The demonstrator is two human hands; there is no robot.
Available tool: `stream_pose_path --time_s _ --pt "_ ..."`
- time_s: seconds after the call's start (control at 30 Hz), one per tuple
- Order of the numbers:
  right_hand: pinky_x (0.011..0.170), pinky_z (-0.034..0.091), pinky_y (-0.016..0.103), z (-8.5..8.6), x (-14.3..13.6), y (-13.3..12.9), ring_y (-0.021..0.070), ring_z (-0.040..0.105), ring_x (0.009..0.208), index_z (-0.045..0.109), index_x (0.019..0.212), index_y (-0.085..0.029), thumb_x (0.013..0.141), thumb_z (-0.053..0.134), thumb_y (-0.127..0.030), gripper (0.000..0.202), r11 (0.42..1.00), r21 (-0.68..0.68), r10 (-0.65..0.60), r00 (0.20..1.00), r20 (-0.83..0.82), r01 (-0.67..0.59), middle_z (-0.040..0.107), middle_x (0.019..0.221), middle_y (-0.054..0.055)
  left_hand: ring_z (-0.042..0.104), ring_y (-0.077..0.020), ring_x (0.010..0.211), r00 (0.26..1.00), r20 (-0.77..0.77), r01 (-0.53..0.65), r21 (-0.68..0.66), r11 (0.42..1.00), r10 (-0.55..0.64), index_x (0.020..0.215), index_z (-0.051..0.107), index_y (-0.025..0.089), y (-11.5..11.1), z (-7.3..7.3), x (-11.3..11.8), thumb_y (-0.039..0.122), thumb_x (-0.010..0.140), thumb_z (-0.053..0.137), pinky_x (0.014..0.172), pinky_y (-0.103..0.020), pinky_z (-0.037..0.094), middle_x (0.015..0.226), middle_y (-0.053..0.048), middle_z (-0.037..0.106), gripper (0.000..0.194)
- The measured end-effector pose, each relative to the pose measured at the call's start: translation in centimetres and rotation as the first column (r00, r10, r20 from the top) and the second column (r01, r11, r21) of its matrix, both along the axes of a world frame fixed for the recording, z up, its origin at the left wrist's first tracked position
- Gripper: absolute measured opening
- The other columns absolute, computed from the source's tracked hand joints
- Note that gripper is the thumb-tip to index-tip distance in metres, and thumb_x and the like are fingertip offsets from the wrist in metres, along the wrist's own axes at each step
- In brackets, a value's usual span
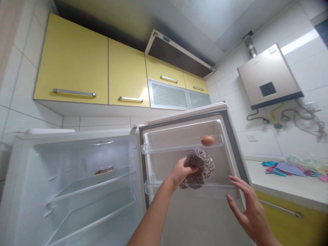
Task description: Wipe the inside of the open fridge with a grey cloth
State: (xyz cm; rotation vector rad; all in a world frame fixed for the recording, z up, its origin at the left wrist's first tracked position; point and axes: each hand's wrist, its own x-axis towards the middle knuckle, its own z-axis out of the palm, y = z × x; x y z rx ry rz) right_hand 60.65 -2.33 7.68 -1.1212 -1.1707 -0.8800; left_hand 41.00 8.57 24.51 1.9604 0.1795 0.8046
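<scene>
A bunched, brownish-grey patterned cloth (196, 165) is gripped in my left hand (181, 173), in front of the inner side of the open fridge door (179, 212). Just above the cloth, a brown egg (207, 140) rests in the upper clear door shelf (174, 146). The lower clear door shelf (217, 190) is partly behind the cloth. My right hand (247, 208) is held up near the door's right edge, fingers apart and nothing in it. Whether its fingertips touch the door I cannot tell.
Left of the door, the fridge's glass shelves (99, 182) show, with a small brownish item (104, 169) on the upper one. Coloured cloths (289, 168) lie on the counter (302, 188) at right. Yellow cabinets (77, 65) and a water heater (270, 77) hang above.
</scene>
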Motion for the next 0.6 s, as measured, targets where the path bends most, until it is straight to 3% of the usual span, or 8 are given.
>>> stream_pose_path --time_s 0.1,0.17,0.23,0.33,0.4,0.5,0.57,0.6 --pt "0.104 0.049 0.053 0.7 1.3 -1.0 0.0302 0.058 0.124 0.054 0.123 -0.027 0.087 0.066 -0.040 0.040 0.997 -0.071 0.012 0.997 0.073 -0.007 0.062 0.131 0.010 0.067 -0.0256 0.102 0.984 0.150 -0.089 -0.021 0.996 0.091 0.109 0.070 0.015 -0.8 0.0 -4.5 0.039 0.054 0.089 0.091 -0.034 0.052 0.110 -0.010 0.075 0.064" --pt "0.101 0.051 0.051 1.2 2.1 -1.4 0.0301 0.059 0.121 0.057 0.119 -0.028 0.086 0.067 -0.042 0.037 0.993 -0.114 0.013 0.993 0.114 0.000 0.064 0.127 0.009 0.068 -0.0248 0.100 0.940 0.268 -0.185 -0.117 0.976 0.211 0.108 0.070 0.016 -1.0 -0.2 -7.5 0.037 0.058 0.088 0.090 -0.033 0.053 0.108 -0.008 0.076 0.057" --pt "0.099 0.052 0.051 1.7 2.7 -1.6 0.0307 0.060 0.120 0.059 0.118 -0.029 0.085 0.068 -0.045 0.037 0.986 -0.164 0.012 0.991 0.135 0.010 0.065 0.126 0.008 0.070 -0.0233 0.094 0.853 0.378 -0.278 -0.256 0.926 0.361 0.104 0.071 0.017 -0.8 -0.5 -10.4 0.038 0.064 0.085 0.086 -0.033 0.055 0.102 -0.007 0.077 0.048" --pt "0.097 0.055 0.049 3.0 3.2 -1.8 0.0302 0.064 0.116 0.060 0.121 -0.030 0.089 0.060 -0.049 0.037 0.983 -0.183 0.042 0.997 0.064 -0.029 0.065 0.129 0.007 0.072 -0.0218 0.081 0.654 0.484 -0.342 -0.497 0.797 0.582 0.105 0.069 0.018 0.1 -0.3 -14.0 0.035 0.070 0.079 0.080 -0.037 0.059 0.095 -0.006 0.077 0.041" --pt "0.096 0.056 0.048 4.8 3.4 -1.8 0.0295 0.065 0.115 0.058 0.127 -0.030 0.093 0.052 -0.049 0.039 0.986 -0.134 0.091 0.995 -0.043 -0.096 0.063 0.134 0.008 0.072 -0.0205 0.078 0.491 0.540 -0.341 -0.603 0.721 0.684 0.107 0.068 0.018 1.0 0.3 -15.6 0.033 0.073 0.075 0.081 -0.039 0.060 0.093 -0.006 0.077 0.037" --pt "0.103 0.052 0.053 8.9 3.8 -1.4 0.0327 0.060 0.124 0.051 0.138 -0.031 0.093 0.051 -0.050 0.049 0.989 -0.007 0.147 0.983 -0.114 -0.148 0.054 0.147 0.008 0.071 -0.0176 0.083 0.269 0.633 -0.370 -0.628 0.684 0.726 0.108 0.068 0.020 2.5 1.5 -16.9 0.032 0.076 0.072 0.089 -0.039 0.058 0.095 -0.003 0.075 0.034" --pt "0.110 0.045 0.058 12.0 4.2 -0.8 0.0350 0.051 0.135 0.045 0.145 -0.034 0.093 0.049 -0.052 0.054 0.986 0.062 0.159 0.985 -0.068 -0.155 0.046 0.155 0.007 0.070 -0.0164 0.088 0.198 0.677 -0.397 -0.605 0.690 0.708 0.110 0.066 0.023 3.6 2.2 -16.8 0.033 0.077 0.071 0.095 -0.038 0.055 0.100 -0.001 0.073 0.035" --pt "0.113 0.042 0.058 13.5 4.4 -0.4 0.0346 0.048 0.138 0.043 0.147 -0.035 0.094 0.048 -0.052 0.055 0.984 0.071 0.167 0.985 -0.038 -0.164 0.043 0.157 0.006 0.070 -0.0162 0.092 0.199 0.694 -0.410 -0.582 0.702 0.692 0.112 0.065 0.025 4.1 2.4 -16.4 0.034 0.077 0.072 0.098 -0.039 0.054 0.103 0.000 0.073 0.037"
